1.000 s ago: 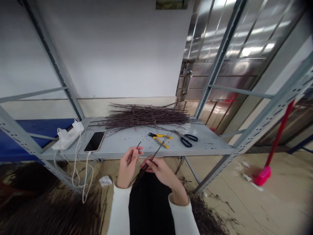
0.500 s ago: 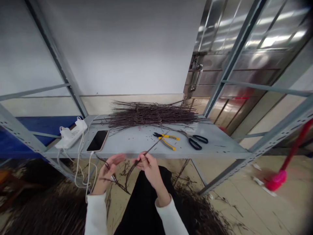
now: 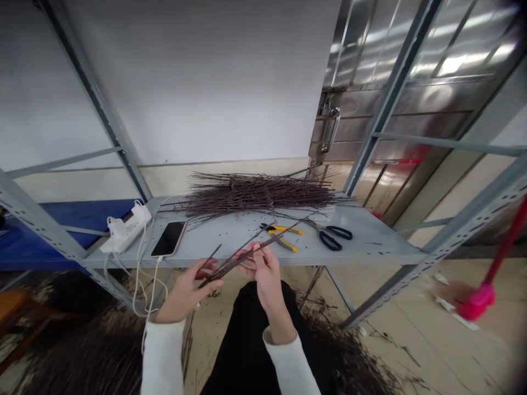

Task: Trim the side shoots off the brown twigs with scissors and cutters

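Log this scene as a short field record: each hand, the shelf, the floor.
left hand: pinches the near end of the thin twigs
right hand: grips the same bundle farther along, tips pointing over the shelf
shelf: twig pile at the back; phone and power strip at left; yellow pliers beside black scissors
floor: loose twigs scattered on the tiles

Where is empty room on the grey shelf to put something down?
The grey metal shelf is bare between the black phone and the yellow pliers, and right of the black scissors. Crowded: the back under the dark twig pile, the left corner with the white power strip, the front where both hands hold thin twigs.
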